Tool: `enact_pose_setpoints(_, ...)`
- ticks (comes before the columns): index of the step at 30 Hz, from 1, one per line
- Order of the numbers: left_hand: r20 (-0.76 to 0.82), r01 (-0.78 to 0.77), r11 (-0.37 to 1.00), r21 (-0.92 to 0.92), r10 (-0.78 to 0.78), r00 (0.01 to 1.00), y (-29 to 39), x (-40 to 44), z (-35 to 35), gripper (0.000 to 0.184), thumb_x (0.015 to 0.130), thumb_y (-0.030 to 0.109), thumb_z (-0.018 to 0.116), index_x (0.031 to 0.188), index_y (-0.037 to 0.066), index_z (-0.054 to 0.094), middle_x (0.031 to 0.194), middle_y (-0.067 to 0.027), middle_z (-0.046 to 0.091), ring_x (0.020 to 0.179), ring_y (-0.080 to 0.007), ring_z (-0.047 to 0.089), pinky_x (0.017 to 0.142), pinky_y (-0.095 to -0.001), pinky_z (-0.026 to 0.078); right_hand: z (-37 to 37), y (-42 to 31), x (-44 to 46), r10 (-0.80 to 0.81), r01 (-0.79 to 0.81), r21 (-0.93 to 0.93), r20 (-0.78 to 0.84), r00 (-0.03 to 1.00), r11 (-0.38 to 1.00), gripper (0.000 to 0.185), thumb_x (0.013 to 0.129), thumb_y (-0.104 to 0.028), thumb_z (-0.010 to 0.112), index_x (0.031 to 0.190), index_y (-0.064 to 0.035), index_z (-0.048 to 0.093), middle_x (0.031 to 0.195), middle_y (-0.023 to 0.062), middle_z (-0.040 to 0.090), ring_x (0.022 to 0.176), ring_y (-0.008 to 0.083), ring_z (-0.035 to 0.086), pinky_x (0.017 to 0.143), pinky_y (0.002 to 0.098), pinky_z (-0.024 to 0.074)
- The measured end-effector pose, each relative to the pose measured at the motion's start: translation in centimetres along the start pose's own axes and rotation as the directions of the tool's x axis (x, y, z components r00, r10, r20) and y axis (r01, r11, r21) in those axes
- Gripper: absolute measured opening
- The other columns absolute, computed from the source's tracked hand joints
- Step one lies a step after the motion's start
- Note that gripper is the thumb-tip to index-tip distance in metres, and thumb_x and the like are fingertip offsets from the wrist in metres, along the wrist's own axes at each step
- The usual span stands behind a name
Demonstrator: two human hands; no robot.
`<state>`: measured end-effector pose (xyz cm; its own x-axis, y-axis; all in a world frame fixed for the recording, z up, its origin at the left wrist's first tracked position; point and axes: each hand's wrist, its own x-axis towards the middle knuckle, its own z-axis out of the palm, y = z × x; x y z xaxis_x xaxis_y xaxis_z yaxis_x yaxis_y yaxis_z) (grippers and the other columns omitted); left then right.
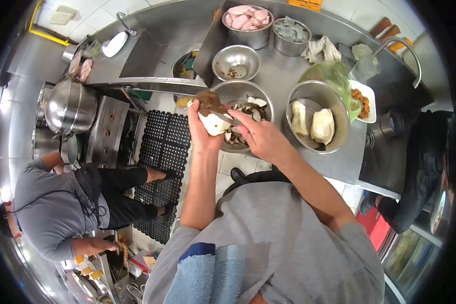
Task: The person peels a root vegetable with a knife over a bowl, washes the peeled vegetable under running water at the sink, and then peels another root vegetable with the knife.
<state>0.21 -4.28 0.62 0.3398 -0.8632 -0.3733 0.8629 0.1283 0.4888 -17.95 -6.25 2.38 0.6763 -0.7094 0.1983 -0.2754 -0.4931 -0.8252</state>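
Observation:
My left hand [203, 136] is closed around a half-peeled root vegetable [214, 123], with rough brown skin on top and white flesh exposed below. My right hand [261, 133] grips a knife [230, 119]; its blade lies against the root and its handle is hidden in my fingers. Both hands are above the near edge of a steel bowl [271, 104] that contains dark peelings and white scraps. To the right stands a deep steel pot [295, 134] with peeled white root pieces [322, 126] inside.
Behind are a smaller steel bowl [237, 62], a bowl of pink raw meat [247, 19] and a pot of greyish pieces [292, 33]. A green plastic bag [328, 77] and a white tray [369, 90] sit right. A co-worker [61, 207] stands left, another person [415, 172] right.

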Motion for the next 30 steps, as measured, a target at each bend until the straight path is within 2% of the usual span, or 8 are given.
enact_pose_setpoints(3, 0.058, 0.024, 0.998, 0.05, -0.027, 0.998, -1.0, -1.0, 0.4, 0.04, 0.096, 0.038, 0.049, 0.117, 0.006, 0.06, 0.11, -0.0099, 0.068, 0.1, -0.027, 0.065, 0.09, -0.0412, 0.053, 1.0, 0.5, 1.2, 0.055, -0.056, -0.009, -0.13, 0.99, 0.998, 0.028, 0.103, -0.021, 0.048, 0.126, -0.0058, 0.053, 0.098, 0.0258, 0.066, 0.083, 0.0427, 0.065, 0.069, 0.0481, 0.05)
enact_pose_setpoints(6, 0.09, 0.031, 0.994, 0.105, -0.041, 0.995, -2.0, -1.9, 1.1, 0.042, 0.096, 0.039, 0.05, 0.121, 0.007, 0.06, 0.116, -0.0096, 0.067, 0.105, -0.0266, 0.065, 0.093, -0.0424, 0.052, -0.1, 1.8, 2.6, 0.085, -0.049, 0.238, -0.143, 0.986, 0.97, 0.03, 0.104, -0.025, 0.047, 0.126, -0.005, 0.053, 0.092, 0.0186, 0.067, 0.077, 0.0295, 0.066, 0.068, 0.0394, 0.0499)
enact_pose_setpoints(7, 0.141, 0.068, 0.992, 0.102, -0.082, 0.987, -1.6, -1.6, 1.0, 0.043, 0.097, 0.04, 0.049, 0.121, 0.006, 0.06, 0.115, -0.0106, 0.067, 0.104, -0.0267, 0.065, 0.091, -0.042, 0.053, -0.5, 2.0, 2.6, 0.158, -0.125, 0.385, -0.054, 0.986, 0.915, 0.035, 0.105, -0.026, 0.046, 0.134, -0.0061, 0.05, 0.087, 0.0096, 0.063, 0.075, 0.0142, 0.059, 0.069, 0.0307, 0.0474)
enact_pose_setpoints(10, 0.165, 0.123, 0.991, 0.049, -0.129, 0.978, -0.4, -0.9, 1.0, 0.046, 0.097, 0.042, 0.05, 0.121, 0.005, 0.059, 0.113, -0.0131, 0.067, 0.102, -0.028, 0.066, 0.088, -0.0429, 0.054, -2.2, 1.0, 1.3, 0.154, -0.161, 0.331, 0.049, 0.987, 0.93, 0.041, 0.105, -0.024, 0.045, 0.142, -0.008, 0.046, 0.085, 0.0052, 0.06, 0.072, 0.0088, 0.051, 0.069, 0.0276, 0.0464)
enact_pose_setpoints(13, 0.185, 0.185, 0.981, 0.052, -0.192, 0.964, 1.1, 0.3, -0.3, 0.049, 0.097, 0.044, 0.05, 0.124, 0.005, 0.058, 0.116, -0.0161, 0.066, 0.105, -0.0303, 0.064, 0.093, -0.0456, 0.053, -2.3, 0.6, -0.3, 0.085, -0.117, 0.238, 0.141, 0.986, 0.964, 0.045, 0.103, -0.021, 0.048, 0.147, -0.012, 0.043, 0.089, 0.0131, 0.065, 0.07, 0.0226, 0.059, 0.068, 0.0341, 0.0468)
enact_pose_setpoints(15, 0.193, 0.28, 0.96, 0.006, -0.276, 0.942, 1.7, 0.4, -0.5, 0.049, 0.097, 0.043, 0.053, 0.125, 0.003, 0.057, 0.118, -0.0193, 0.064, 0.107, -0.0328, 0.063, 0.094, -0.0476, 0.053, -1.8, 0.2, -0.5, -0.068, 0.054, 0.205, 0.062, 0.996, 0.977, 0.047, 0.101, -0.023, 0.052, 0.147, -0.017, 0.044, 0.075, 0.0224, 0.064, 0.064, 0.0384, 0.063, 0.066, 0.0441, 0.0483)
enact_pose_setpoints(18, 0.138, 0.305, 0.952, 0.04, -0.307, 0.942, 1.6, 0.5, -0.3, 0.047, 0.096, 0.04, 0.056, 0.125, 0.003, 0.057, 0.118, -0.0193, 0.064, 0.106, -0.033, 0.063, 0.094, -0.0471, 0.053, -3.4, -1.4, -0.3, 0.023, -0.051, 0.1, 0.262, 0.965, 0.994, 0.047, 0.1, -0.023, 0.054, 0.146, -0.0182, 0.046, 0.069, 0.0209, 0.061, 0.06, 0.0381, 0.061, 0.062, 0.0457, 0.0468)
enact_pose_setpoints(30, 0.104, 0.189, 0.973, 0.132, -0.203, 0.974, 0.6, 0.1, -1.2, 0.043, 0.096, 0.04, 0.055, 0.119, 0.005, 0.06, 0.11, -0.0144, 0.067, 0.095, -0.0297, 0.065, 0.084, -0.0427, 0.056, 0.4, 0.4, -0.4, -0.087, 0.089, -0.057, 0.034, 0.996, 0.994, 0.043, 0.1, -0.02, 0.053, 0.143, -0.0161, 0.049, 0.067, 0.0194, 0.063, 0.06, 0.0388, 0.062, 0.059, 0.0485, 0.0491)
